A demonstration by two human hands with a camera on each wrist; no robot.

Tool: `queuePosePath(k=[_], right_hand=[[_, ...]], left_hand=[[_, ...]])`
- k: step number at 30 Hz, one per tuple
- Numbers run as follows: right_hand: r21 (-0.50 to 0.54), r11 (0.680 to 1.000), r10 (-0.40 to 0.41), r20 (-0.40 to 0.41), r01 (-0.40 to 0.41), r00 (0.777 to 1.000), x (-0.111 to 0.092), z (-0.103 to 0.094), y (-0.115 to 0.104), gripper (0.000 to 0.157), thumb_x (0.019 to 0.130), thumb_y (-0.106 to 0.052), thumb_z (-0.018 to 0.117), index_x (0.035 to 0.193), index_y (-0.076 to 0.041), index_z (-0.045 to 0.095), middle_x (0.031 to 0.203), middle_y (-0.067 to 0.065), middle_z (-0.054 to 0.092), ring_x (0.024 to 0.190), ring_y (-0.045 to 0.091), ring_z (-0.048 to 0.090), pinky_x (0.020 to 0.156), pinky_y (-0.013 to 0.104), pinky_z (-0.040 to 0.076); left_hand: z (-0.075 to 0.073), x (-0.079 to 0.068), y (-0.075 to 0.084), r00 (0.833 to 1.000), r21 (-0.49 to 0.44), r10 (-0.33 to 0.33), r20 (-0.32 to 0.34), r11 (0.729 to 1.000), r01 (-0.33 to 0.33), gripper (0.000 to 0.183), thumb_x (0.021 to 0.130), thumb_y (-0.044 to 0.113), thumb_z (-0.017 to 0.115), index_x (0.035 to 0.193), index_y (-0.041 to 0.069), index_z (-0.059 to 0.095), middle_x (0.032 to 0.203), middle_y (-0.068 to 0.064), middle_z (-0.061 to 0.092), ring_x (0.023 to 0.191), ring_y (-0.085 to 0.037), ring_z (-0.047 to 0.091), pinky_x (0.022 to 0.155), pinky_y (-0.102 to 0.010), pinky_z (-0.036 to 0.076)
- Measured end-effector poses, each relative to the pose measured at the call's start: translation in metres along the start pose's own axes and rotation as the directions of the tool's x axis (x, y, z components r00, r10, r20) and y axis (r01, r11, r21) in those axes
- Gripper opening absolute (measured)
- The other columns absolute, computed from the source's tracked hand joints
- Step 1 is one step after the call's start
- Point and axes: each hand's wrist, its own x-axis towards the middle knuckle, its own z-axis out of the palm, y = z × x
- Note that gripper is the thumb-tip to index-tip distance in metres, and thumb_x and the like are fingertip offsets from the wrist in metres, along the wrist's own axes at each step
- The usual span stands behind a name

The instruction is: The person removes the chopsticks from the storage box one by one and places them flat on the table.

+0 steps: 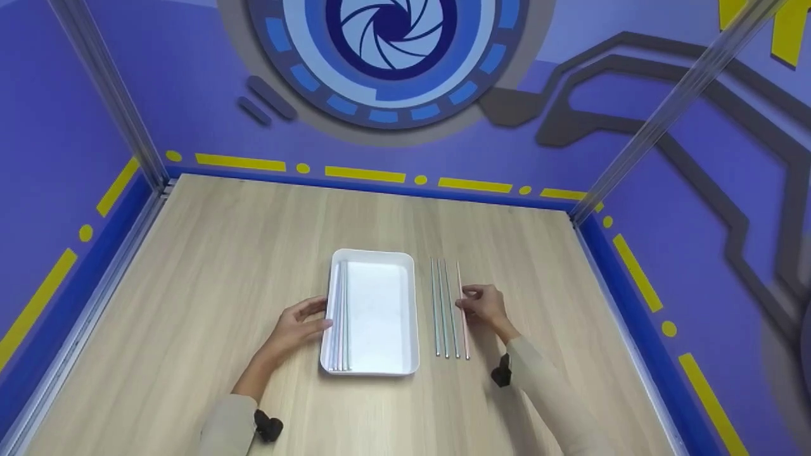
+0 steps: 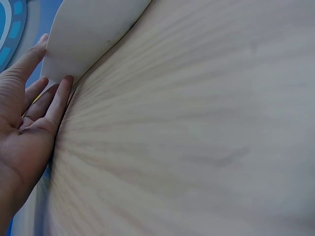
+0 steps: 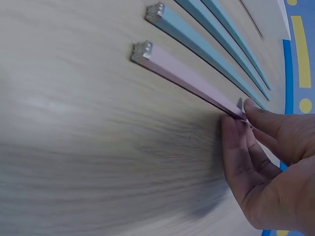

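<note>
A white rectangular tray (image 1: 378, 316) sits mid-table, with several thin chopsticks (image 1: 343, 316) lying lengthwise along its left side. My left hand (image 1: 296, 326) touches the tray's left wall, the thumb at the rim and the fingers nearly straight against the outside, as the left wrist view also shows. To the right of the tray, three blue-green chopsticks (image 1: 445, 310) lie side by side on the wood. Beside them, my right hand (image 1: 485, 306) pinches a pink chopstick (image 3: 184, 83) between thumb and fingers. Its silvery end points toward me, close to the tabletop.
The light wooden table (image 1: 241, 253) is enclosed by blue-purple printed panels (image 1: 190, 114) at the back and both sides. Metal posts (image 1: 114, 95) stand at the back corners. A small black device (image 1: 268, 427) is worn at each wrist.
</note>
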Motion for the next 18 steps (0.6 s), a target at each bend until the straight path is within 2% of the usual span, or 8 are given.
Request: queuePosePath(k=[3,7,13,18], right_hand=[[-0.025,0.999,-0.020,-0.011,0.020,1.000,0.001,-0.003,-0.007,0.040,0.089,-0.006,0.077,0.125,0.006,0.068,0.096,0.021,0.077,0.076,0.025,0.075,0.062,0.028,0.062],[-0.011,0.998,-0.060,0.010,0.060,0.998,0.002,-0.006,-0.025,0.038,0.092,-0.005,0.074,0.127,0.008,0.067,0.095,0.022,0.076,0.078,0.033,0.075,0.068,0.039,0.065],[0.037,0.987,-0.157,0.104,0.154,0.982,0.001,-0.004,-0.063,0.036,0.093,-0.004,0.072,0.126,0.008,0.067,0.093,0.023,0.075,0.079,0.035,0.076,0.070,0.044,0.066],[0.094,0.974,-0.224,0.207,0.208,0.952,0.000,0.007,-0.098,0.031,0.096,-0.004,0.068,0.123,0.010,0.067,0.096,0.026,0.073,0.079,0.034,0.076,0.067,0.038,0.066]], left_hand=[[0.000,-0.001,0.001,1.000,0.005,0.000,-0.009,1.000,0.000,0.065,0.089,0.006,0.078,0.147,-0.002,0.050,0.147,-0.025,0.053,0.141,-0.040,0.047,0.100,-0.019,0.054],[0.000,-0.002,0.001,1.000,0.011,0.002,-0.019,1.000,-0.002,0.065,0.089,0.007,0.078,0.147,-0.002,0.050,0.147,-0.025,0.054,0.140,-0.039,0.048,0.100,-0.018,0.053],[0.000,-0.003,-0.001,1.000,0.024,-0.004,-0.017,1.000,0.005,0.065,0.090,0.009,0.078,0.147,-0.001,0.050,0.147,-0.023,0.054,0.141,-0.038,0.047,0.102,-0.015,0.050],[0.001,-0.002,0.001,1.000,0.012,-0.009,0.003,1.000,0.009,0.064,0.091,0.009,0.077,0.148,0.000,0.049,0.149,-0.022,0.053,0.142,-0.037,0.045,0.102,-0.017,0.051]])
